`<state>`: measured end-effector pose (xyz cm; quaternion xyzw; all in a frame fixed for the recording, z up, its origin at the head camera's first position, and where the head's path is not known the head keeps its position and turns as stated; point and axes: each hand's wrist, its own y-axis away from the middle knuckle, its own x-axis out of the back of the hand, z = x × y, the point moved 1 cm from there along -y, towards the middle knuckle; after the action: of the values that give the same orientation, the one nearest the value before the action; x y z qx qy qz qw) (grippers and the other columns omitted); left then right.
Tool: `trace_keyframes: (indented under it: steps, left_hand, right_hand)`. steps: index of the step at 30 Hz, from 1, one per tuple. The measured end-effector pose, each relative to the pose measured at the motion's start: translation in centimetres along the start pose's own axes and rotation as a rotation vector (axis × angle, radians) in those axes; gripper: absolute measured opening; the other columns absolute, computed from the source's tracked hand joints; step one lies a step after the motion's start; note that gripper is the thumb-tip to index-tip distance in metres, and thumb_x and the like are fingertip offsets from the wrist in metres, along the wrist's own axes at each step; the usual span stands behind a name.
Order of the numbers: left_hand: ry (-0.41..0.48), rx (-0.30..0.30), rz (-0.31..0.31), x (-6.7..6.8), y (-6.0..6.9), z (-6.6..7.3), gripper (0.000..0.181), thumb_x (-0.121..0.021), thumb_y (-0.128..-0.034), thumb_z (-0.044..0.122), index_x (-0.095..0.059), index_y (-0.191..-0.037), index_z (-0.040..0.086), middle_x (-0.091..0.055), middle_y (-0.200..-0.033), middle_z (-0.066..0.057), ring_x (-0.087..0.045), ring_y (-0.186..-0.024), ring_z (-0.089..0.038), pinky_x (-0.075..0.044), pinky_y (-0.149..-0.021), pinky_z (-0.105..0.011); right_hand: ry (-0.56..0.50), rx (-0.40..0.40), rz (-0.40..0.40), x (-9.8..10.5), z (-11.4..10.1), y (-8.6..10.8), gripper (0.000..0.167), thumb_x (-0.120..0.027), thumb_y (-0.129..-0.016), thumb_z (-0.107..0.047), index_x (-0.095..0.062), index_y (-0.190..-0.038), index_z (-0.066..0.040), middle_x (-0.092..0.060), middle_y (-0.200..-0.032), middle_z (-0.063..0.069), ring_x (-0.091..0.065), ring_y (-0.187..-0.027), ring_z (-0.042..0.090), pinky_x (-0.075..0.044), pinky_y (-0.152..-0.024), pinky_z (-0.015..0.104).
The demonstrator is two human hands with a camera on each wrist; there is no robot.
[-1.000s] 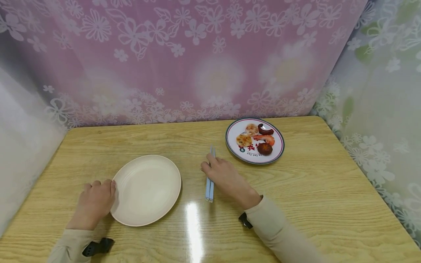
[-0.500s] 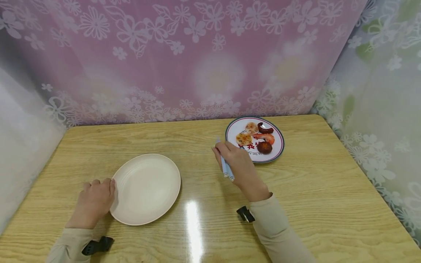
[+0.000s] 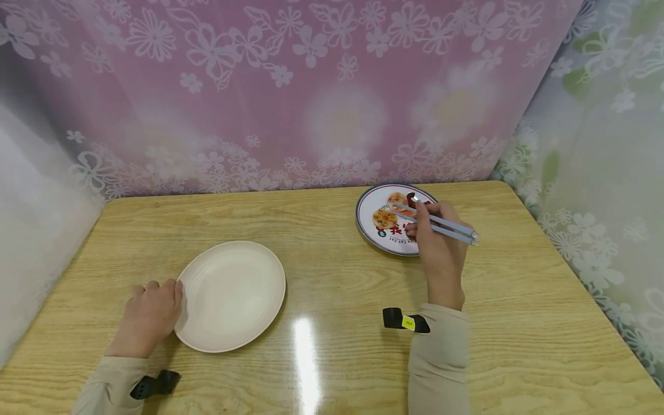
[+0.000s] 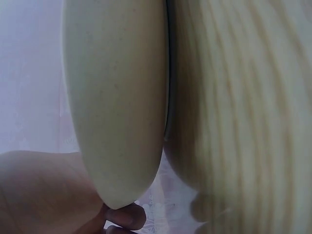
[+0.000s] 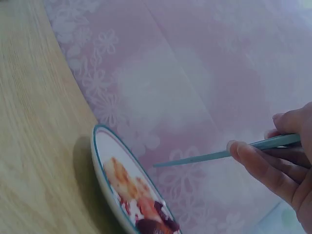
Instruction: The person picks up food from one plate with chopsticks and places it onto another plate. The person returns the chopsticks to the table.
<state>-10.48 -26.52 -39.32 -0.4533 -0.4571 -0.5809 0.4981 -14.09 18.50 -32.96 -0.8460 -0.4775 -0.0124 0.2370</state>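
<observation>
My right hand (image 3: 441, 253) holds a pair of pale blue chopsticks (image 3: 451, 224) between thumb and fingers, above the rimmed white plate (image 3: 367, 223) at the back right. The tips point left, over two round slices like lotus root (image 3: 385, 219). Part of a dark red sausage (image 3: 411, 199) shows behind the chopsticks; my hand hides much of the other food in the head view. At the left, my left hand (image 3: 147, 314) grips the rim of a large cream plate (image 3: 230, 297). The left wrist view shows fingertips (image 4: 126, 216) beneath that plate's edge.
Both plates stand on a wood-grain table (image 3: 332, 276). A pink flowered cloth (image 3: 332, 104) hangs along its back edge, with paler cloth at both sides. Black straps (image 3: 399, 320) sit at the wrists.
My right hand has picked the chopsticks up off the table, carried them right and turned them to point left over the food plate. The left hand stays at the cream plate.
</observation>
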Motion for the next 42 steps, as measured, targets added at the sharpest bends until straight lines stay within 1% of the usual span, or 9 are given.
trace_keyframes:
  steps: [3, 6, 10, 13, 24, 27, 32, 36, 42]
  left_hand:
    - [-0.009, -0.009, 0.01, 0.1, 0.0, 0.0, 0.037, -0.034, -0.1023, 0.015, -0.055, -0.095, -0.015, -0.051, -0.082, -0.036, -0.049, -0.084, -0.059, -0.042, -0.073, -0.065]
    - [-0.018, -0.027, 0.022, 0.2, 0.1, 0.1, 0.036, -0.035, -0.1019, 0.014, -0.055, -0.093, -0.015, -0.052, -0.08, -0.034, -0.05, -0.083, -0.057, -0.042, -0.075, -0.065]
    - [-0.015, -0.042, 0.024, 0.3, 0.1, 0.1, 0.036, -0.034, -0.1018, 0.013, -0.055, -0.093, -0.015, -0.052, -0.079, -0.033, -0.051, -0.083, -0.056, -0.04, -0.078, -0.064]
    - [-0.011, -0.051, 0.033, 0.2, 0.0, 0.1, 0.036, -0.034, -0.1018, 0.013, -0.055, -0.093, -0.015, -0.053, -0.078, -0.032, -0.052, -0.083, -0.054, -0.039, -0.079, -0.064]
    - [-0.024, -0.052, 0.031, -0.1, -0.2, 0.2, 0.036, -0.035, -0.1015, 0.012, -0.055, -0.095, -0.017, -0.055, -0.08, -0.033, -0.054, -0.084, -0.053, -0.04, -0.081, -0.061]
    - [-0.016, -0.042, 0.021, -0.1, -0.2, 0.2, 0.037, -0.034, -0.1019, 0.012, -0.055, -0.096, -0.017, -0.055, -0.082, -0.034, -0.053, -0.086, -0.054, -0.04, -0.082, -0.062]
    - [-0.008, -0.04, 0.029, -0.2, -0.1, 0.1, 0.036, -0.035, -0.1017, 0.012, -0.055, -0.096, -0.017, -0.054, -0.082, -0.035, -0.053, -0.086, -0.055, -0.04, -0.081, -0.063]
    - [-0.011, -0.05, 0.04, -0.2, -0.1, 0.1, 0.035, -0.035, -0.1014, 0.011, -0.056, -0.094, -0.017, -0.055, -0.081, -0.034, -0.054, -0.086, -0.054, -0.04, -0.082, -0.062]
    - [-0.019, -0.047, 0.029, -0.2, -0.1, 0.2, 0.036, -0.035, -0.1016, 0.012, -0.056, -0.094, -0.017, -0.056, -0.082, -0.033, -0.054, -0.087, -0.053, -0.04, -0.083, -0.062]
  right_hand:
    - [-0.058, -0.064, 0.06, 0.6, 1.2, 0.1, 0.028, -0.062, -0.095, -0.025, -0.057, -0.089, 0.002, -0.069, -0.083, 0.019, -0.066, -0.055, 0.008, -0.055, -0.053, 0.023]
    - [-0.133, -0.058, 0.096, 0.8, 2.0, 0.2, 0.028, -0.062, -0.095, -0.02, -0.056, -0.085, 0.004, -0.069, -0.08, 0.015, -0.067, -0.052, 0.012, -0.055, -0.05, 0.026]
    - [-0.199, -0.064, 0.1, 0.5, 2.5, 0.3, 0.026, -0.062, -0.095, -0.017, -0.056, -0.082, 0.006, -0.07, -0.079, 0.005, -0.068, -0.054, 0.014, -0.055, -0.05, 0.028]
    - [-0.206, -0.074, 0.107, 0.4, 2.6, 0.3, 0.026, -0.062, -0.095, -0.017, -0.056, -0.081, 0.005, -0.07, -0.079, -0.003, -0.068, -0.055, 0.013, -0.055, -0.051, 0.029]
    - [-0.277, -0.1, 0.119, 0.2, 3.6, 0.4, 0.027, -0.061, -0.095, -0.015, -0.053, -0.08, 0.006, -0.069, -0.074, -0.007, -0.068, -0.054, 0.013, -0.055, -0.051, 0.028]
    - [-0.27, -0.097, 0.116, 0.2, 3.7, 0.4, 0.026, -0.061, -0.095, -0.014, -0.054, -0.081, 0.007, -0.07, -0.074, -0.008, -0.068, -0.053, 0.013, -0.055, -0.05, 0.029]
    - [-0.275, -0.094, 0.07, 0.2, 3.8, 0.4, 0.029, -0.061, -0.095, -0.014, -0.054, -0.081, 0.01, -0.069, -0.069, -0.007, -0.068, -0.052, 0.014, -0.055, -0.051, 0.029]
    - [-0.301, -0.135, 0.06, 0.4, 3.7, 0.3, 0.029, -0.062, -0.094, -0.013, -0.052, -0.082, 0.011, -0.07, -0.069, -0.008, -0.068, -0.053, 0.015, -0.056, -0.051, 0.03]
    - [-0.224, -0.221, 0.107, 1.0, 2.4, 0.2, 0.026, -0.063, -0.093, -0.011, -0.052, -0.08, 0.008, -0.065, -0.062, -0.001, -0.066, -0.047, 0.013, -0.055, -0.048, 0.028]
